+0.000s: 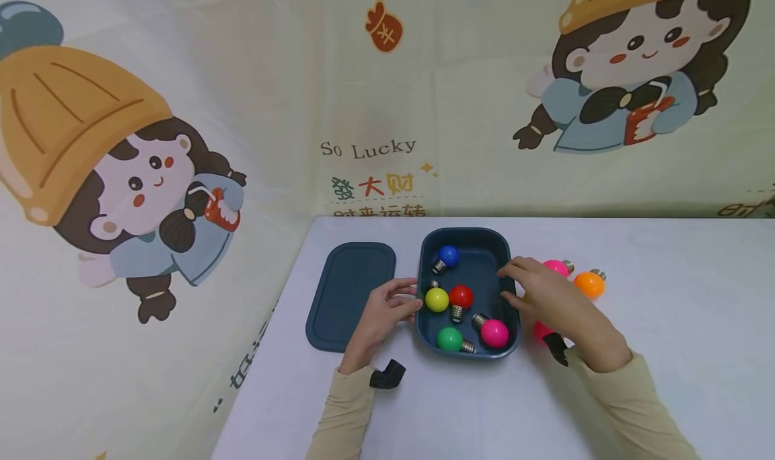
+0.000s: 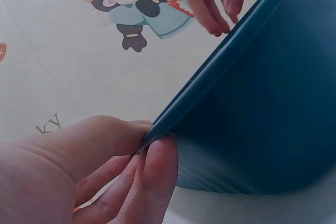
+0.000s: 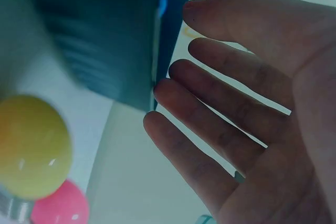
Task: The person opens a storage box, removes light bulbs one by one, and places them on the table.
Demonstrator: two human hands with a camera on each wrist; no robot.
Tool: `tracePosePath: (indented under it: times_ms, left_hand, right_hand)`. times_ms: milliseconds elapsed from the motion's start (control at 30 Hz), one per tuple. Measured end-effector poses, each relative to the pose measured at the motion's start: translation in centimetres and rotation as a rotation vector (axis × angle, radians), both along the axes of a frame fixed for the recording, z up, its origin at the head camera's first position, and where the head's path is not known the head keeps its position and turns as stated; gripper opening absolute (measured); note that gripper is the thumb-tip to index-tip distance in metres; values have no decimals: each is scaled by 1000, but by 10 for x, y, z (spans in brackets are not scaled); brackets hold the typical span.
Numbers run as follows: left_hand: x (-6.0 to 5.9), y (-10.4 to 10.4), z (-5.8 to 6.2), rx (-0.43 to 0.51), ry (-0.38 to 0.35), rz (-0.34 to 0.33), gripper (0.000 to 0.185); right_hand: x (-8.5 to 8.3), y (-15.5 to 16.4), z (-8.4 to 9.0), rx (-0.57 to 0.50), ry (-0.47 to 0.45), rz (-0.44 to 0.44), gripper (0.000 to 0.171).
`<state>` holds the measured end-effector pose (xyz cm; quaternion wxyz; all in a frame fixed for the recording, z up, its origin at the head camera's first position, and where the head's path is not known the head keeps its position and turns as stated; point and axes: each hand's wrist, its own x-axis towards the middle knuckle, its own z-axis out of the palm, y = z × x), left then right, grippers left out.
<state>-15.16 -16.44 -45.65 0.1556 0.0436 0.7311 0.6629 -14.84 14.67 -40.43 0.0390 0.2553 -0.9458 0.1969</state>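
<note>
While long axis runs away from the person, tray (image 1: 466, 239), left hand (image 1: 384, 312) pinching rim, right hand (image 1: 545, 298) relaxed.

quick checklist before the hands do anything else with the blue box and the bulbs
1. Left hand on the box rim: ok, fingers pinch the left edge.
2. Right hand holding the rim: not ok, straight fingers only at the right edge.
3. Bulbs inside: ok, blue bulb, yellow, red, green and pink lie in it.
4. Bulbs still outside: not ok, orange bulb and pink ones sit behind the right hand.
5. Lid: ok, flat on the table, left of the box.
</note>
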Motion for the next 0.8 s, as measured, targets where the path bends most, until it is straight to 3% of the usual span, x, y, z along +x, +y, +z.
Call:
tracePosePath:
  times_ms: [467, 800]
  left_hand:
    - [-1, 0, -2, 13, 3, -3, 48]
    - [0, 0, -3, 11, 17, -6, 47]
  right_hand:
    - [-6, -28, 8, -12, 6, 72, 32]
    - [-12, -46, 2, 9, -61, 91, 33]
